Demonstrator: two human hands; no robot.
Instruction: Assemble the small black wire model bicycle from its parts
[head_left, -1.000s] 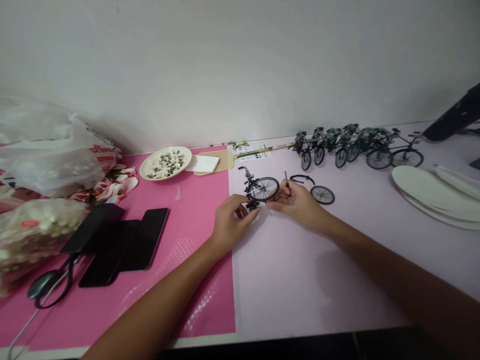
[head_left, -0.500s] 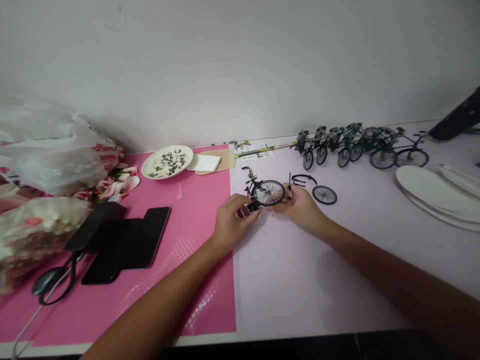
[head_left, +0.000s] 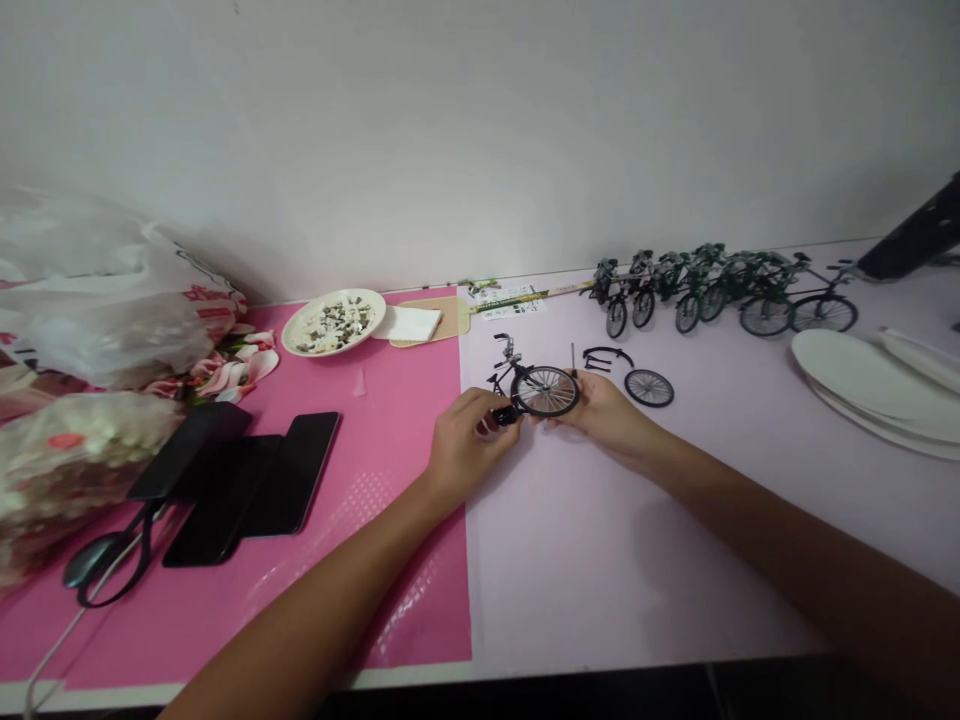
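You look to be in a home or a small workroom; which of the two, you cannot tell for certain. The everyday side shows in the plastic bag, pink-and-white flowers, black phones and what looks like a fly swatter, all sharing your tabletop beside a plain wall. The craft side shows in the row of miniature bicycles near that wall, the plate of small bits, the loose wheel and the small bicycle right before you.
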